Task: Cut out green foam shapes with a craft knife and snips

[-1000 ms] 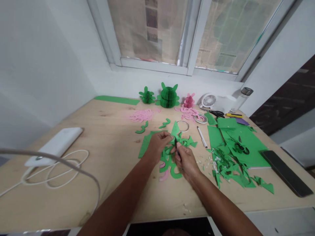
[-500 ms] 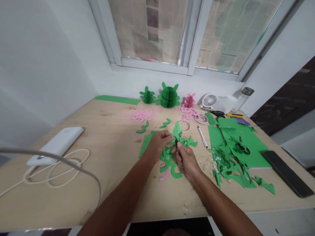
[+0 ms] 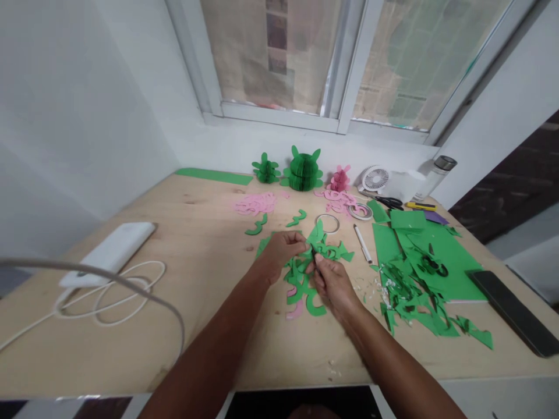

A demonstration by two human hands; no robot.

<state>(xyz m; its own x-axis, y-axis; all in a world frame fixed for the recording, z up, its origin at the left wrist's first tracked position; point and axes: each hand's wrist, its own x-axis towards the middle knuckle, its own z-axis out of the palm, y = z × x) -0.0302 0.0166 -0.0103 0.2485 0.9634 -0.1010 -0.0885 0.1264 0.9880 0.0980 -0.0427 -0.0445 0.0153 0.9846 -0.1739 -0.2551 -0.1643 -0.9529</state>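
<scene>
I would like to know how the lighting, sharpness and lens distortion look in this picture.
Head view: light is soft and mostly even, without harsh glare; the bottle and window frame lean as in wide-angle distortion; detail is soft around the right hand, leaving its dark tool hard to identify.

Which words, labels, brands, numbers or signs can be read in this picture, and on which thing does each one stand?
No text can be read.
Paper at the window: faint print-like marks, too blurred.
White flat device: a small dark mark, too small to tell.
</scene>
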